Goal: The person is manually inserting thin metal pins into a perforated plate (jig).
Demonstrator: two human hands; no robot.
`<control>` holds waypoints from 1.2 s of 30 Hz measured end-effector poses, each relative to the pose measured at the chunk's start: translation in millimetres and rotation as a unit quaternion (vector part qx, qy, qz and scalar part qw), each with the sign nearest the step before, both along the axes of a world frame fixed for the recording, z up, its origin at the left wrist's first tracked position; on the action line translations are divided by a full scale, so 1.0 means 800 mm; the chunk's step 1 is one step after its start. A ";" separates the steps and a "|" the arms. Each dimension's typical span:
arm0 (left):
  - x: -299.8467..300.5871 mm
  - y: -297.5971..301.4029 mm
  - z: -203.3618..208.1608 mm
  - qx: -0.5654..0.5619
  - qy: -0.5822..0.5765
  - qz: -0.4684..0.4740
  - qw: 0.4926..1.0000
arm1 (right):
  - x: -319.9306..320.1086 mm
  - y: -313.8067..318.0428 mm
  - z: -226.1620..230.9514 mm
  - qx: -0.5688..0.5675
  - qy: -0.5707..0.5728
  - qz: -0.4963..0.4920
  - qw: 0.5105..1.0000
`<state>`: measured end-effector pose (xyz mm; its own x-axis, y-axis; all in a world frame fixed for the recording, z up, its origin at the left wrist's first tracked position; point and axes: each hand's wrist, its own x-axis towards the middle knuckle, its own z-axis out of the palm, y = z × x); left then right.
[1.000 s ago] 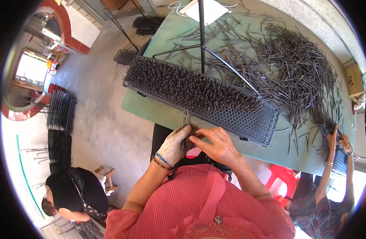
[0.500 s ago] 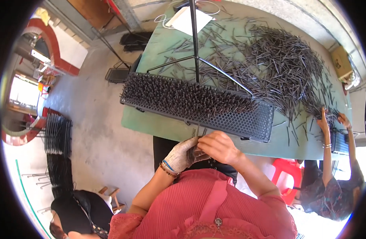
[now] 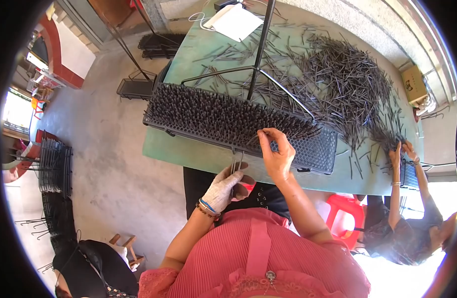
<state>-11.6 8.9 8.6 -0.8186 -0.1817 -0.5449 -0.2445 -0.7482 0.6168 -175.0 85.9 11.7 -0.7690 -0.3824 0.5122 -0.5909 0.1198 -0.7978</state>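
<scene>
Left hand [image 3: 221, 191] clasps rods [image 3: 239, 164], right hand [image 3: 279, 156] pinches something unclear over the tray [image 3: 319, 148]; carton [image 3: 414, 84] bears markings.

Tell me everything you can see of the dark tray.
The tray is long, shallow and dark grey, plastic-looking, patterned with small close-set holes that show at its right end; small black tabs line its near side. Upright dark sticks crowd the rest. It sits slantwise over the green table, left end farther from the person. A dark metal-looking frame rises along its far side. The right hand's grip overlaps its near edge; whether it touches is unclear.
</scene>
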 end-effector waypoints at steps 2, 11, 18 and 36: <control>0.002 -0.001 -0.002 0.000 -0.003 0.003 1.000 | 0.005 -0.004 -0.002 -0.007 -0.002 -0.005 1.000; -0.002 -0.001 -0.006 0.023 -0.003 0.005 1.000 | 0.005 -0.003 -0.014 -0.005 0.078 0.022 0.997; -0.003 0.001 -0.011 0.027 0.012 0.007 1.000 | 0.001 -0.001 -0.015 0.035 0.120 0.051 0.991; -0.009 -0.011 0.003 -0.012 0.039 -0.055 0.998 | 0.016 0.024 0.012 0.079 0.131 0.057 0.987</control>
<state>-18.5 -0.2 11.0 -0.8737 -0.1008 -0.4758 -0.2755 -0.7038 0.6548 -162.4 105.2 21.0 -0.5657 -0.5501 0.6143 -0.7910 0.1514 -0.5928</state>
